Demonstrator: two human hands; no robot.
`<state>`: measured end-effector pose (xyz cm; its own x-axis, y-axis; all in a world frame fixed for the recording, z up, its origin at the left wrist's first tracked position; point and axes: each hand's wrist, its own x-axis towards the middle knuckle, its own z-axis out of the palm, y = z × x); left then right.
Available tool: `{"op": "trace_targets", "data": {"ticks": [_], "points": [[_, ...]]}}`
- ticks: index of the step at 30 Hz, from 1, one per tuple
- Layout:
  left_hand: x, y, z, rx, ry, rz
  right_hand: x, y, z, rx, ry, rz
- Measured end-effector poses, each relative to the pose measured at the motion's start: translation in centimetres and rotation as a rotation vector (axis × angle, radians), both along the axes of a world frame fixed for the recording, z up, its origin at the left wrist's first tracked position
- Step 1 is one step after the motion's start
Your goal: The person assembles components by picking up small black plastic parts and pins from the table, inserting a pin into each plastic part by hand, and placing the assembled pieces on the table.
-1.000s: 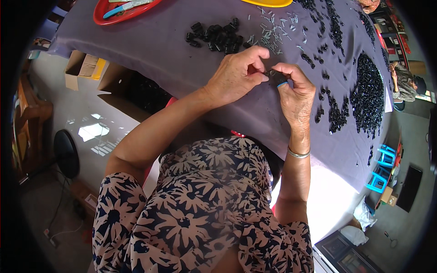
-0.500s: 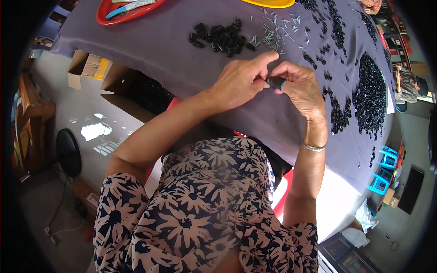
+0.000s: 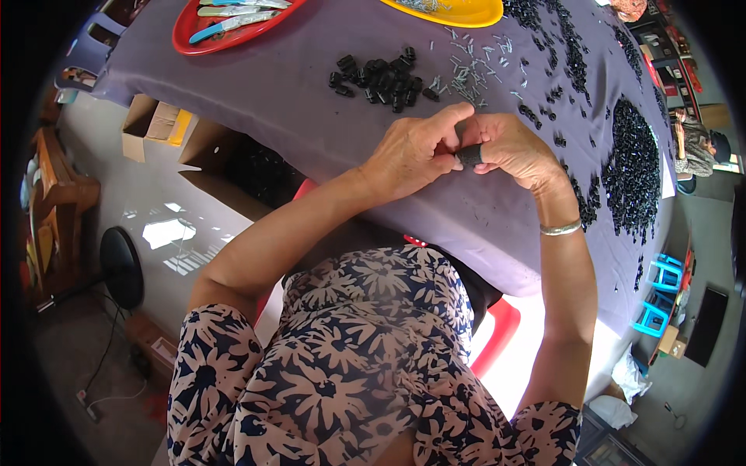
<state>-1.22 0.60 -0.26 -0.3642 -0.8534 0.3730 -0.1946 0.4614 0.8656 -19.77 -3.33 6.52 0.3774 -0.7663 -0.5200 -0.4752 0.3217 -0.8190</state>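
Note:
Above the near part of the cloth, my left hand (image 3: 412, 149) and my right hand (image 3: 519, 149) meet fingertip to fingertip. Both are closed in a pinch. A dark covering (image 3: 471, 154) wraps the tip of my right thumb. Whatever lies between the fingers is too small and hidden to make out. Just beyond my left hand is a pile of small black cylindrical parts (image 3: 381, 80). Thin silvery pins (image 3: 468, 76) lie scattered beyond the fingertips. To the right of my right hand spreads a large heap of small black parts (image 3: 633, 167).
A red tray (image 3: 183, 39) with several knives and a yellow tray (image 3: 466, 21) holding pins stand at the far side of the purple-grey cloth (image 3: 311, 132). Open cardboard boxes (image 3: 203, 146) are below the left table edge. Another person (image 3: 691, 146) is at the far right.
My right hand has turned, with its wrist and forearm swinging outward to the right. The fingertips stay together. The view has shifted slightly, bringing more of both trays into sight.

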Motion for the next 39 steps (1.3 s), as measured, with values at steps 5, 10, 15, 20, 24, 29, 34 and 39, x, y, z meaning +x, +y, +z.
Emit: {"op": "trace_targets", "data": {"ticks": [5,10,15,20,24,29,34,39], "points": [[-0.1,-0.2,-0.1,-0.053,0.011,0.042,0.3,-1.4,0.4,0.086,0.110,0.140],[-0.4,-0.5,0.2,-0.078,-0.122,0.015,1.0,-1.6,0.1,0.061,0.167,0.076],[-0.2,-0.4,-0.1,-0.098,-0.093,0.016,0.6,-1.3,0.3,0.056,0.164,0.138],[-0.3,-0.2,-1.2,-0.137,0.023,0.086,-1.1,-0.5,-0.5,0.009,0.097,0.139],[0.3,-0.4,0.2,-0.263,-0.070,0.320,-4.1,1.3,-0.7,-0.178,-0.231,-0.249],[2.9,-2.5,0.3,-0.387,-0.151,0.464,-8.6,2.1,0.5,-0.440,-0.366,-0.652],[2.6,-2.8,0.2,-0.432,-0.121,0.584,-12.8,2.2,-0.1,-0.471,-0.581,-0.829],[1.0,-0.6,0.8,-0.337,-0.013,0.362,-14.1,1.8,-2.3,-0.556,-0.439,-0.740]]}}
